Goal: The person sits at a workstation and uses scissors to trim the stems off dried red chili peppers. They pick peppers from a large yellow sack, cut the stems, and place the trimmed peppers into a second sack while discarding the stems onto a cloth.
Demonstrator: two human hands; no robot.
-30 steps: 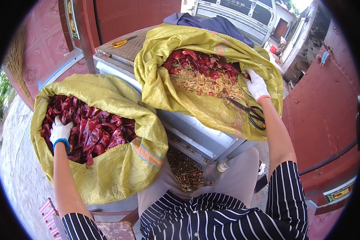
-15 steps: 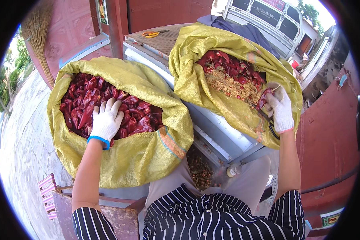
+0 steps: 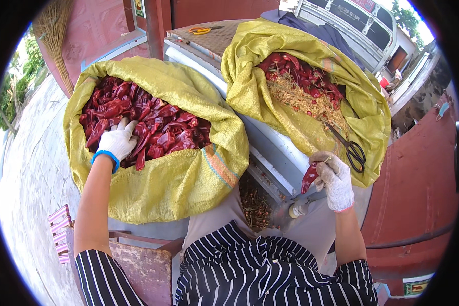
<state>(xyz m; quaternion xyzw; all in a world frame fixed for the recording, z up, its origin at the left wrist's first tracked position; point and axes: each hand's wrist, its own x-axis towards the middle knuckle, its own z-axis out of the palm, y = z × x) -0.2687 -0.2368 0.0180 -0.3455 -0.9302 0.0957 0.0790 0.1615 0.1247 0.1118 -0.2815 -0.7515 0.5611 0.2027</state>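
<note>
One red pepper (image 3: 309,177) pinched in the right hand (image 3: 331,181)

The two hands are well apart, each in a white glove. The right hand is closed on the red pepper, thumb and fingers near its stem, with the body hanging to the left. It is in front of the near edge of the right sack (image 3: 250,56), above the right knee.

The left hand (image 3: 118,143) rests among the dark red peppers (image 3: 160,125) filling the left sack (image 3: 158,199), its fingers a little spread. Whether it grips any of them, I cannot tell.

In the right sack, more peppers lie on the far side, with yellow seeds (image 3: 301,99) on the near side. Black-handled scissors (image 3: 356,153) lie on the right sack's near right part, just beyond the right hand. Orange-handled scissors (image 3: 201,31) lie on the metal top (image 3: 219,42), far and left of the right sack. A straw broom (image 3: 53,35) stands at far left.
</note>
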